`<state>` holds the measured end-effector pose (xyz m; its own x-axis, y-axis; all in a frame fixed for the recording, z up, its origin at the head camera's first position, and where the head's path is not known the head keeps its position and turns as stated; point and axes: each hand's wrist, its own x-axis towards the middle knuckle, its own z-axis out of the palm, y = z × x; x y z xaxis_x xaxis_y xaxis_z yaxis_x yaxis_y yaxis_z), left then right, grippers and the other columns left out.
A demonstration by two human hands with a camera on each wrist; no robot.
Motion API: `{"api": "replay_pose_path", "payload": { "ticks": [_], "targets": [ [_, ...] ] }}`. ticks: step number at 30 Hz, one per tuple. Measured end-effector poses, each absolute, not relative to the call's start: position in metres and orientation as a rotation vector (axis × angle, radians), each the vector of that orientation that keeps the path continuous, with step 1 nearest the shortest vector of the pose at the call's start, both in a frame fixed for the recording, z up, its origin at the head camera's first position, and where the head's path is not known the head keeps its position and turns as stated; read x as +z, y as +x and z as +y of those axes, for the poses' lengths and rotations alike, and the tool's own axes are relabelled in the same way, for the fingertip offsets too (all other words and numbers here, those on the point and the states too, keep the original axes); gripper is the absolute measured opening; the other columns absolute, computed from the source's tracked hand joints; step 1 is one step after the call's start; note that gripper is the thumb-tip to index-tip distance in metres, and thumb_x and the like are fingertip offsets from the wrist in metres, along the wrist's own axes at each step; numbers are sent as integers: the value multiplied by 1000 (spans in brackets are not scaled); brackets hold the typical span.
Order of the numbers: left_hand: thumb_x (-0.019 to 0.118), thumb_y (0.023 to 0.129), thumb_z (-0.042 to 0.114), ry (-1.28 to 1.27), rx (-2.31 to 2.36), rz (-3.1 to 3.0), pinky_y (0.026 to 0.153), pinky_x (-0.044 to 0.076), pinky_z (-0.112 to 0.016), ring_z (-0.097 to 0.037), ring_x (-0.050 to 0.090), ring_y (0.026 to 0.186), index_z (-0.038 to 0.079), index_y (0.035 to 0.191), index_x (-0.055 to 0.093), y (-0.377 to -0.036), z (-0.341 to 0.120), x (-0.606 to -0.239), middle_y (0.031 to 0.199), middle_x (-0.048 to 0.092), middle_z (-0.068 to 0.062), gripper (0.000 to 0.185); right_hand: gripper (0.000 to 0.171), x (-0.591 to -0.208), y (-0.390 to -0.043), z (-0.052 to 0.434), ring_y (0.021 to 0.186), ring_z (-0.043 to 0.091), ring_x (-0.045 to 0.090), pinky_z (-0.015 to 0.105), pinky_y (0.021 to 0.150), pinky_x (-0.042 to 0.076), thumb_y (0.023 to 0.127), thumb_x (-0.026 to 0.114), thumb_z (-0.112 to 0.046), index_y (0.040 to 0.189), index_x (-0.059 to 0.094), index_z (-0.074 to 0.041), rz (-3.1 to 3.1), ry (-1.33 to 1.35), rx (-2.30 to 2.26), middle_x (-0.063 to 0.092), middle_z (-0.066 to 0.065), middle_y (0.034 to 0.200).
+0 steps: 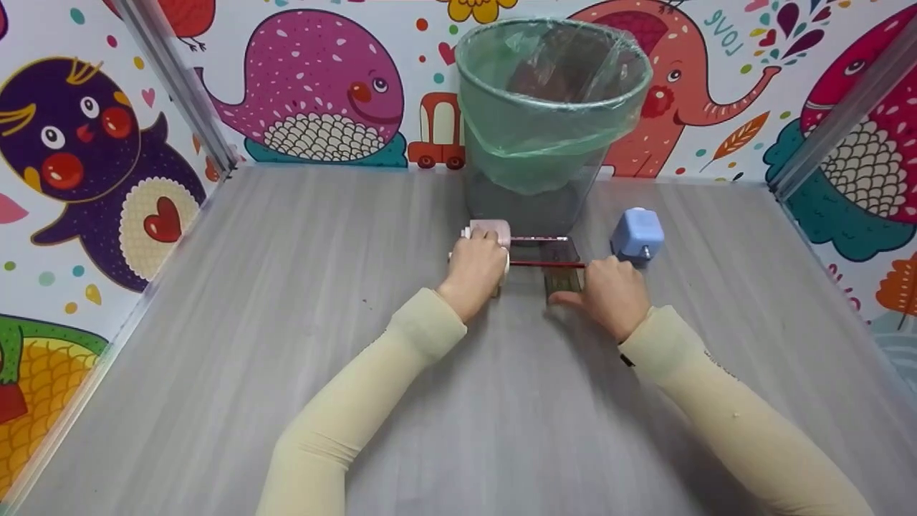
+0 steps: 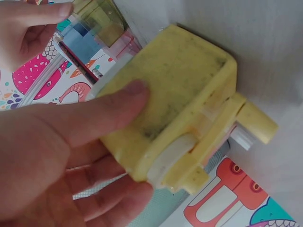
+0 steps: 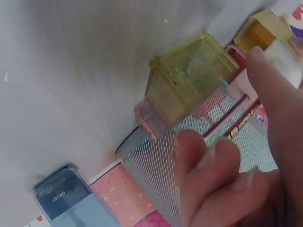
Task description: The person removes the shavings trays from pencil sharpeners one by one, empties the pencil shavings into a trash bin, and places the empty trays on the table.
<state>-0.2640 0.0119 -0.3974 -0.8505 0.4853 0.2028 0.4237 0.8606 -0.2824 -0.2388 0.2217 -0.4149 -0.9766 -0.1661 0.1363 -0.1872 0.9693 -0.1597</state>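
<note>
- Left hand (image 1: 476, 272): fingers grip a yellow sharpener (image 2: 182, 73), in front of the bin (image 1: 526, 206).
- Dark red pencil (image 1: 546, 264): meets the sharpener, also before the bin.
- Right hand (image 1: 616, 295): fingers curled at the pencil's end; cannot tell if gripping.

Head cam: set above the forearms (image 1: 376, 390), facing forward and down; widest and farthest view, taking in left hand (image 1: 475, 276), right hand (image 1: 617, 295) and bin (image 1: 526, 204). Left wrist cam: close-up past the left hand, rolled, mural (image 2: 227, 196) inverted. Right wrist cam: close, also rolled. Wrist views share the clear yellow box (image 3: 189, 71); head and right wrist, the blue case (image 3: 75, 203).
</note>
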Motion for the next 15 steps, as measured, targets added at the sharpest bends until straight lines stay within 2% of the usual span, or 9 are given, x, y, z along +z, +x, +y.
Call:
{"api": "replay_pose_path", "payload": {
  "ticks": [2,4,9,10,12,14,15],
  "targets": [
    [56,98,13,-687,322,-2741,67,59,-31,-19,65,92,15,103,79,-264,11,-398,100,72,-4,23,60,-411,-239,223,45,18,46,31,43,44,72,86,-55,70,65,2,-3025,229,286,43,4,50],
    [57,97,14,-684,320,-2731,66,59,-31,-19,66,91,15,102,79,-264,11,-399,100,73,-4,23,60,-407,-240,226,44,16,44,26,42,35,74,84,-55,66,62,0,-3040,192,341,38,2,50],
    [58,98,15,-673,320,-2762,64,58,-31,-19,66,94,16,105,79,-264,12,-399,102,72,-4,22,61,-400,-246,239,44,17,41,27,42,31,82,78,-53,59,48,-6,-2961,154,445,34,1,50],
    [58,98,15,-668,316,-2768,65,58,-32,-19,66,94,16,106,78,-264,12,-399,103,72,-4,22,61,-398,-248,242,44,19,42,29,42,32,83,77,-52,59,47,-5,-2936,149,453,35,2,50],
    [58,98,14,-660,315,-2780,66,58,-32,-19,66,96,15,108,78,-263,13,-399,105,72,-5,22,58,-396,-252,250,47,24,49,37,43,45,87,75,-49,64,50,-1,-2886,136,480,44,9,53],
    [57,99,14,-645,311,-2786,69,58,-33,-19,65,97,15,109,77,-262,13,-400,106,71,-5,23,57,-393,-257,259,54,34,60,47,54,57,90,72,-46,75,57,6,-2863,102,506,56,20,62],
    [57,99,14,-635,308,-2785,70,57,-33,-19,65,98,15,110,77,-262,13,-400,107,71,-5,23,57,-393,-260,263,59,37,63,52,60,59,91,70,-45,81,59,10,-2857,79,509,60,25,69]
  ]
}}
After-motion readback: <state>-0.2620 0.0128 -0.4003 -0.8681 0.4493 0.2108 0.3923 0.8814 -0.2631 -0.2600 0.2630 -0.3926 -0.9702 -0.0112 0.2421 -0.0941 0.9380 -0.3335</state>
